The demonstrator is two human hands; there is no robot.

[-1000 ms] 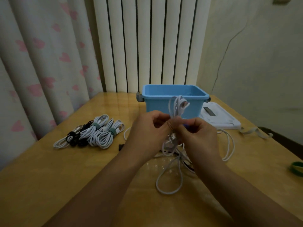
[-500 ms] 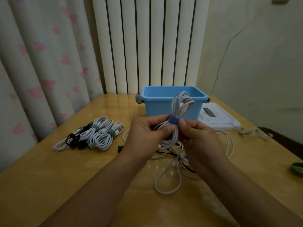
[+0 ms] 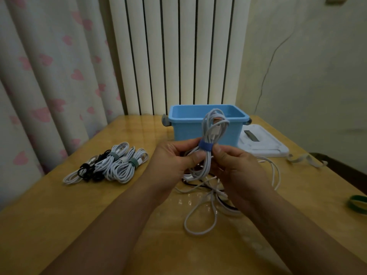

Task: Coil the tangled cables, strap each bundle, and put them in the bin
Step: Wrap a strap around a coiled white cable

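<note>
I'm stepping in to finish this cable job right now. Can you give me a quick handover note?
Left hand and right hand both grip a white coil at its blue strap, held in front of the bin.
Done: strapped bundles lie on the table, left.
Left: bin this coil and the bundles; coil and strap the loose cables under the hands.

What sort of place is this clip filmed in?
Most likely a room in a home: a wooden table pushed against a white column radiator, with a heart-print curtain on the left and a plain wall with a crack on the right.
</note>
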